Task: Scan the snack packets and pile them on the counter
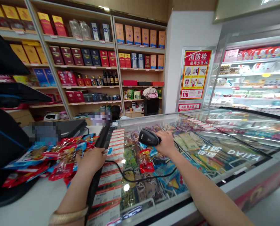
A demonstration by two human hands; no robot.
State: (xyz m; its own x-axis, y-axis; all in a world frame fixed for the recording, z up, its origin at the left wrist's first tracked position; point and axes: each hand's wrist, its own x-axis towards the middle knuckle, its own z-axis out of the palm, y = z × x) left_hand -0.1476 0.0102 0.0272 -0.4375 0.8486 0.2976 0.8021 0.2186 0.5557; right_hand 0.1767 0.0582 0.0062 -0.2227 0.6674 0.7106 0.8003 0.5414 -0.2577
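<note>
My right hand (165, 142) is closed around the handle of a black barcode scanner (149, 137), held over the glass top of a chest freezer. Just beneath the scanner, a red snack packet (146, 161) lies on the glass with a blue packet partly hidden behind it. My left hand (92, 161) is at the right end of a heap of red and blue snack packets (66, 152) on the white counter. Its thumb and fingers are apart, with the thumb by the packets and the fingertips near the freezer's edge. A bracelet circles the left wrist.
The scanner's black cable (140, 181) loops across the glass. Price labels (109, 185) line the freezer's near-left side. A dark monitor (3, 135) stands at left. Behind are shelves of boxed goods (83, 56), a red fire-hydrant poster (195, 74) and a lit refrigerated display (255, 75).
</note>
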